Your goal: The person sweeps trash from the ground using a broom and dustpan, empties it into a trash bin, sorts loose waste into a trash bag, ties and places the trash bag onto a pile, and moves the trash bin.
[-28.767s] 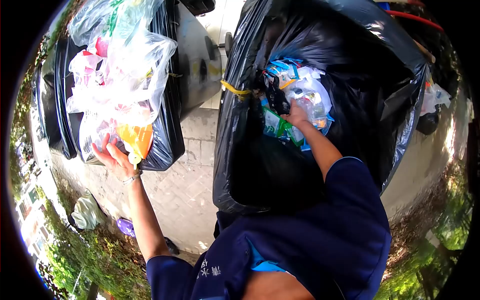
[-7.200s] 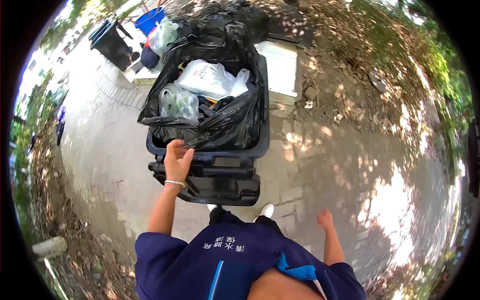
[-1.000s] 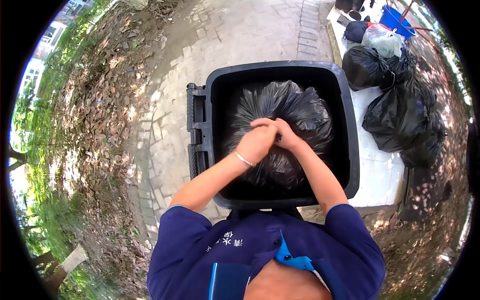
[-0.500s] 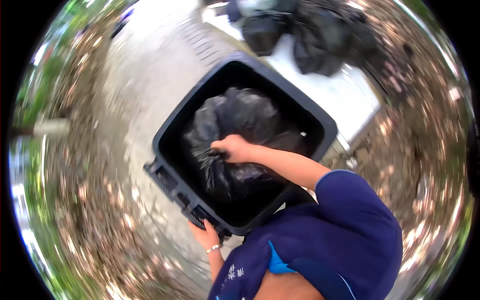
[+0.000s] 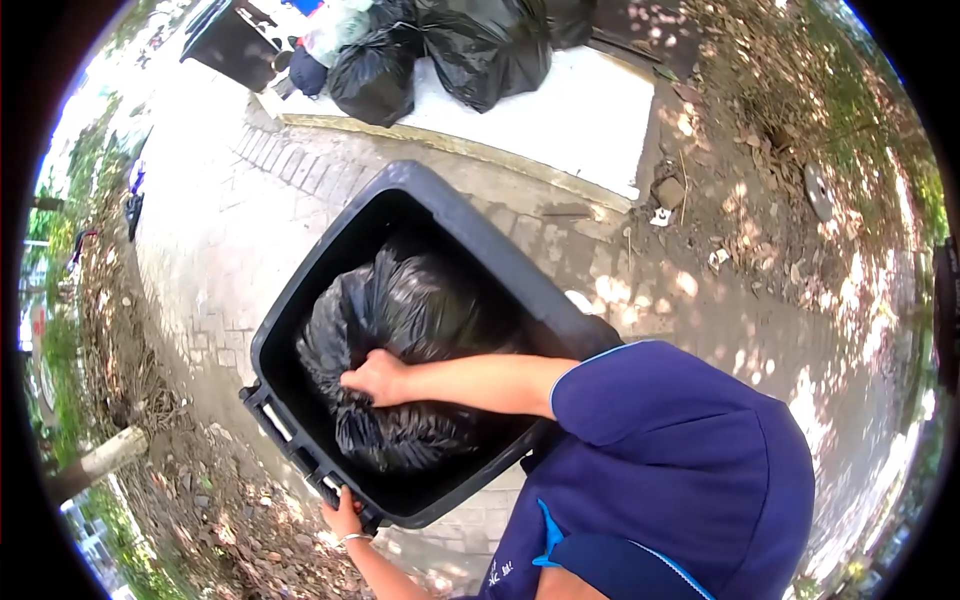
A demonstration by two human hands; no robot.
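A dark wheelie bin [image 5: 470, 222] stands in front of me with its top open. Inside it lies a full black garbage bag [image 5: 415, 300], its plastic bunched near the bin's handle side. My right hand [image 5: 378, 379] reaches over the rim and is closed round the gathered plastic of the bag. At the bin's lower left corner, my left hand [image 5: 343, 513], with a band at the wrist, has its fingers wrapped round the bin's handle bar [image 5: 322, 484]. The bottom of the bin is hidden by the bag.
Several black garbage bags [image 5: 485, 50] rest on a white slab [image 5: 560, 120] beyond the bin. Another dark bin [image 5: 232, 45] stands at the far left. Paving runs under and around my bin, with leaf-strewn soil on both sides. A log [image 5: 105, 460] lies at the left.
The view has turned and sharpened; the bin now sits lower and further left in it. Both hands keep their hold on the bag and the handle.
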